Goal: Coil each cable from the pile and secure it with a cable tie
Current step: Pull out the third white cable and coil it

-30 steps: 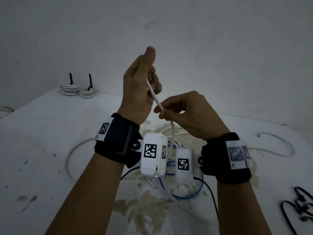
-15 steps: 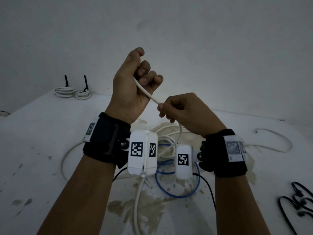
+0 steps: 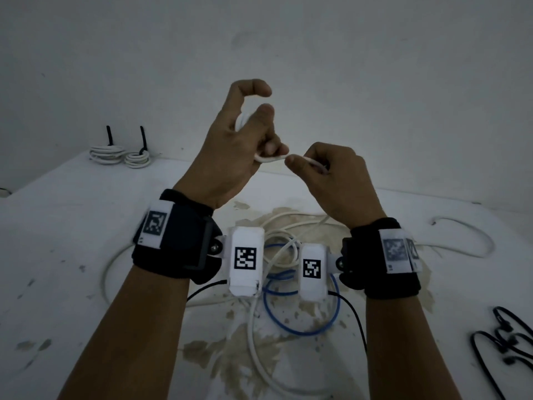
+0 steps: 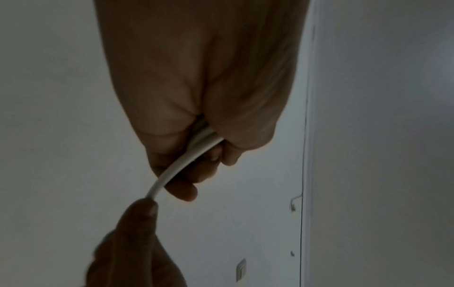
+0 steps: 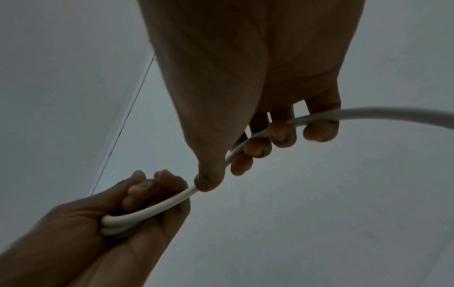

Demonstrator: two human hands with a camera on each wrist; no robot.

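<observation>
Cable pile (image 3: 284, 255) on table (image 3: 57, 226) below both hands, two tied coils (image 3: 119, 154) far left, cable ties (image 3: 507, 339) right

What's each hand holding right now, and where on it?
Both hold the same white cable. Left hand grips the small loops already wound at its end; right hand pinches the straight run just beside them, thumb against fingers.

Legible text, brands, numbers: none in any view.

Machine-readable signs only, head view:
- Black-and-white square fiducial marker on the white box-shaped camera housing (image 3: 246, 262) at the left wrist.
- Like marker on the smaller white housing (image 3: 313, 272) at the right wrist.
- Like marker on the white tag of the black left wristband (image 3: 155, 225).
- Two markers on the white tags of the black right wristband (image 3: 399, 251), blurred, pattern not discernible.

Wrist views: no markings.
</observation>
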